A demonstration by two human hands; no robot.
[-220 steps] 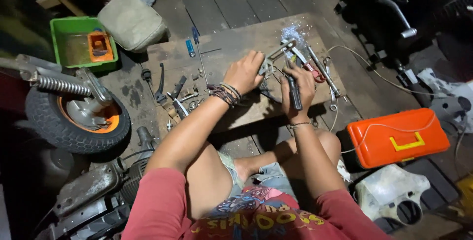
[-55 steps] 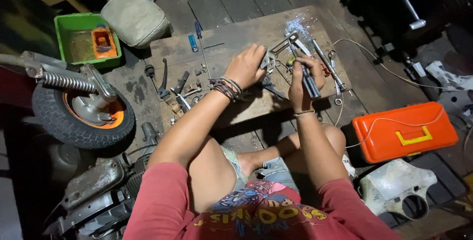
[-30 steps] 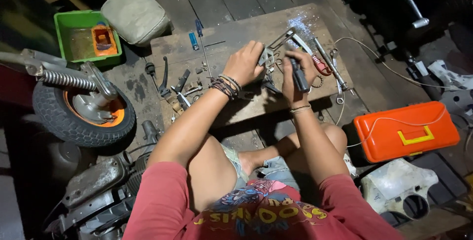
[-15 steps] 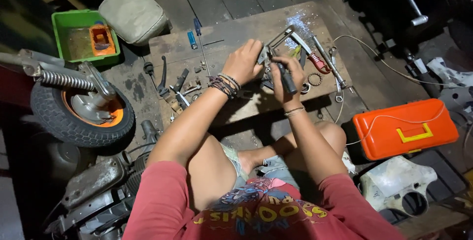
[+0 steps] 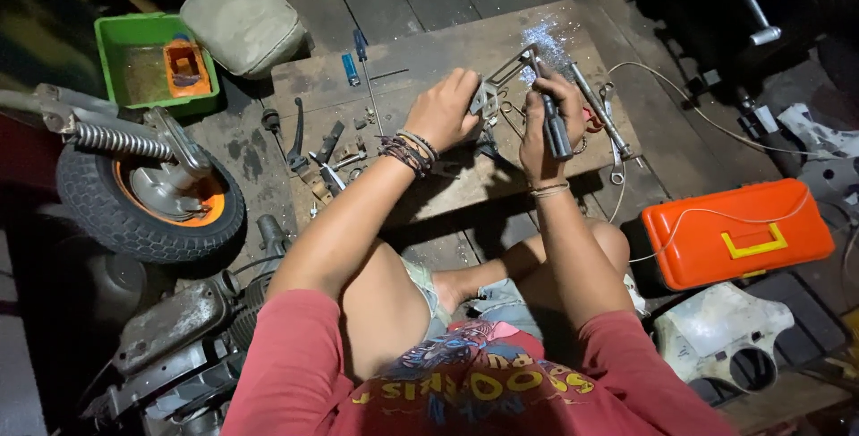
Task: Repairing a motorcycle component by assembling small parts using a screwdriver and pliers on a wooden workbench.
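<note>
Upper centre of the frame, on a wooden board laid over the plank floor: one small metal part, grey, angular, exact form too small to tell. Left hand holds it, fingers curled around its left side; beaded bracelets at the wrist. Right hand, just beside and right of the part, fingers wrapped tight around the dark handle of a hand tool; the tool's tip points up toward the part, and whether it touches cannot be told.

On the board, right of the hands: long metal rod, a wrench, loose rings. Left of the hands: blue-handled screwdriver, small blue cylinder, black lever, scattered bolts and small fittings.

Upper left of the frame: green plastic tray containing an orange block; beside it a khaki cloth pouch. Left edge: small wheel with orange rim, coil spring above it. Lower left: grey engine casing. Right side: orange toolbox with yellow latch, a thin white cable running across it. Lower right: white plastic cover.
</note>
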